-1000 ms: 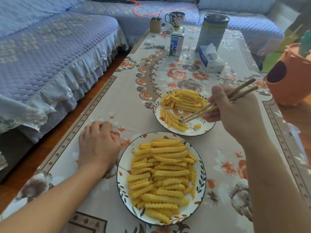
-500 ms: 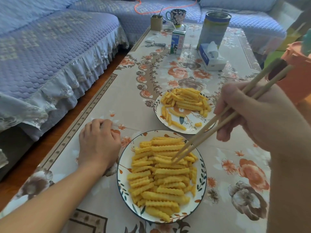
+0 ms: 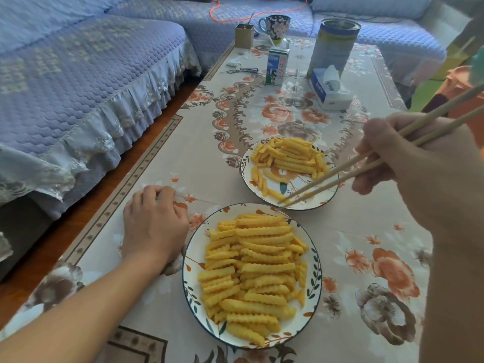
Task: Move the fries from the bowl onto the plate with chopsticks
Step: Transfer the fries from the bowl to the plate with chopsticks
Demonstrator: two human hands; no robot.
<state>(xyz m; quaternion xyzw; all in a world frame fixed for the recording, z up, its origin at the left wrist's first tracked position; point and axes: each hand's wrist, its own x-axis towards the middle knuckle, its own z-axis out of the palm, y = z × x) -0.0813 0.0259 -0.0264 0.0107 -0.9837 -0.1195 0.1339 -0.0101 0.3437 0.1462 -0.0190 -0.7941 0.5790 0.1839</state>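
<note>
Right hand: the right hand [image 3: 429,176] is raised at the right of the view, fingers curled round a pair of chopsticks [image 3: 348,169].
Chopsticks: they slant down and to the left from the hand; the tips sit close together over the near rim of the far dish [image 3: 248,179], just beside a single fry there. Whether the tips touch that fry cannot be told.
Far dish: ahead and left of the right hand; its fries [image 3: 288,155] are heaped on the far half, with a few loose ones on the left and near side and bare patterned bottom between.
Near dish: the near dish [image 3: 315,260] lies below the chopstick tips, almost touching the far dish, and is piled with crinkle-cut fries [image 3: 251,268].
Left hand: the left hand [image 3: 154,224] rests knuckles-up on the tablecloth [image 3: 366,258] just left of the near dish, fingers tucked under, holding nothing visible.
Writing: the milk carton [image 3: 277,66] beyond the far dish carries red characters too small to read; the tissue box [image 3: 330,89] has blue print, also unreadable.
Further back: a tall tin [image 3: 332,45], a floral mug [image 3: 275,26] and a small square holder [image 3: 244,36].
Edges: the table's left edge runs along a strip of wooden floor [image 3: 86,205] beside the sofa [image 3: 78,74].
Open cloth: flowered cloth lies bare to the right of both dishes, under the right forearm.
</note>
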